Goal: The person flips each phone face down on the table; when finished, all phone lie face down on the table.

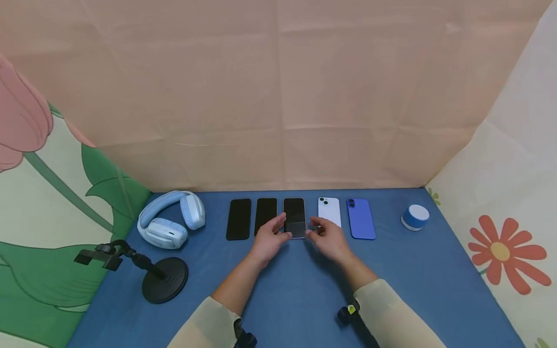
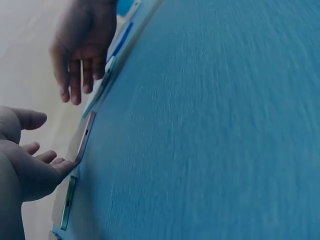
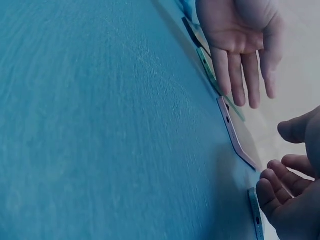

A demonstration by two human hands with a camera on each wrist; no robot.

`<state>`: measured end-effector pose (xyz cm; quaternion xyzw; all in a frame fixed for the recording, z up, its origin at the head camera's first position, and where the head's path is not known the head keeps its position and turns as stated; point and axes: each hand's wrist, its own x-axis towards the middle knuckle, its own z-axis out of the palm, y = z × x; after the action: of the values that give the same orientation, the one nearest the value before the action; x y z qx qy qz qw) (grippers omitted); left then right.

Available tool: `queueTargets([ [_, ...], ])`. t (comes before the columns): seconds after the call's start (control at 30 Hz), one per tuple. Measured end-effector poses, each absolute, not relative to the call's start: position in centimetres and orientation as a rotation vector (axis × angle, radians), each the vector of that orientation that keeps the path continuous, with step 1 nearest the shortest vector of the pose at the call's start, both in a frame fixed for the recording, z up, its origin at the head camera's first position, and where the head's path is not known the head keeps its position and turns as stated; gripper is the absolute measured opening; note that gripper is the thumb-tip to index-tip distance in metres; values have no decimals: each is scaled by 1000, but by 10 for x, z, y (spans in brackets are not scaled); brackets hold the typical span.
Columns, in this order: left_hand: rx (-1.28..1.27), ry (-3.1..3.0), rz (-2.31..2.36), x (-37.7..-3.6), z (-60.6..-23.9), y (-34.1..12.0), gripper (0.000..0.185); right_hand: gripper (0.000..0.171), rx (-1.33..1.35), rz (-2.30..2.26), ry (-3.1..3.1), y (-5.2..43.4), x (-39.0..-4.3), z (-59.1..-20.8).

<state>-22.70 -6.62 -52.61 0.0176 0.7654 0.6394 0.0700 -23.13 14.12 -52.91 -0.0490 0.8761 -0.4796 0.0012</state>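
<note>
Five phones lie in a row on the blue cloth. The middle phone, dark screen up, is between my two hands. My left hand is at its left edge, fingers extended and thumb apart; it partly covers a second black-screened phone. In the left wrist view its fingertips are close to the middle phone's pink edge; contact cannot be told. My right hand, fingers loosely bent, is off the right edge and covers the lower part of a white phone lying back up. Neither hand grips anything.
A third black-screened phone ends the row at left, a purple phone at right. Light-blue headphones and a black stand occupy the left side. A blue-and-white round container is at far right. Behind rises a beige backdrop.
</note>
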Motion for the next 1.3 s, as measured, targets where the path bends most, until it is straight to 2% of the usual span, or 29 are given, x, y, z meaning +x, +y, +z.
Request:
queueTargets([
  [0.53, 32, 2298, 1944, -233, -528, -46, 64, 58, -88, -1408, 2834, 161, -227, -530],
  [1.3, 101, 2256, 1939, -233, -531, -9, 61, 60, 39, -1239, 2911, 190, -229, -533],
])
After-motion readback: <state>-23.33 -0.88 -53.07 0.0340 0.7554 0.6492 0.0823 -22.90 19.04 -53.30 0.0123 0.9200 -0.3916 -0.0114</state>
